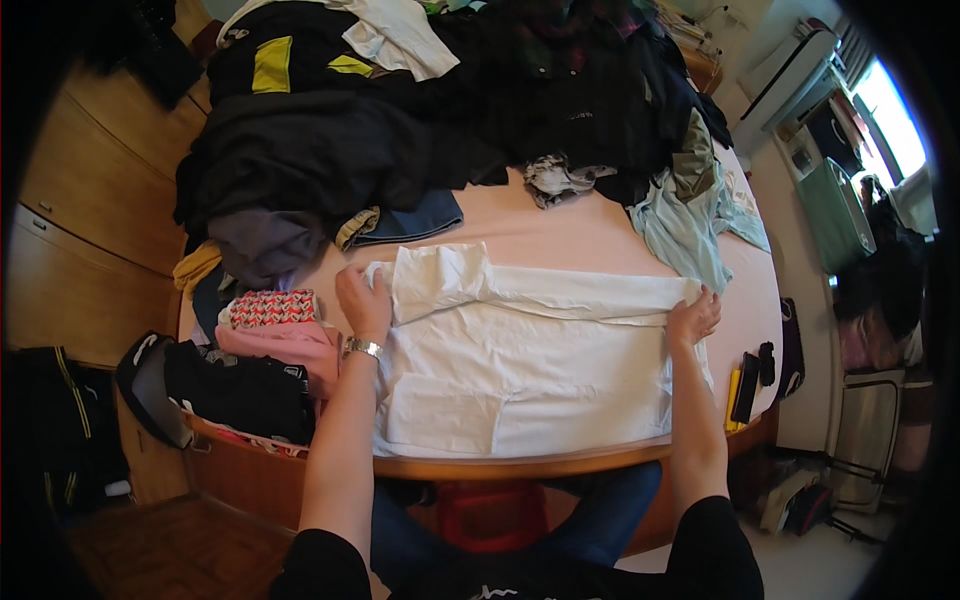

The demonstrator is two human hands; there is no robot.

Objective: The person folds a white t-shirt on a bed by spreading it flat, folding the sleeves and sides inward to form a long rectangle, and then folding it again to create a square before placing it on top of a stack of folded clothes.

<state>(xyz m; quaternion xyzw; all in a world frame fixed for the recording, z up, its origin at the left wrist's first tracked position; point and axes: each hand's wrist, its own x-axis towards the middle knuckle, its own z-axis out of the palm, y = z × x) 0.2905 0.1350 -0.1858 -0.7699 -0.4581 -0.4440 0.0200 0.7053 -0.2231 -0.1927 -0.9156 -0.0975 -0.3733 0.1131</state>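
Observation:
A white T-shirt [560, 370] lies flat and sideways in front of me, its far side folded inward as a long strip. One sleeve is laid back over the far left part, and the other rests near the front left. At its far left corner, my left hand [365, 302], with a metal watch on the wrist, closes on the cloth; the fingertips are partly hidden. My right hand [693, 317] grips the far right corner, with its fingers curled at the folded edge.
Under the shirt is a bed with a pink sheet [590, 235]. Dark clothes [330, 150] are heaped along its far side. To the left sit folded pink [280, 350] and black garments [240, 390]. A light blue garment [680, 235] lies far right; small black and yellow items [742, 390] lie near right.

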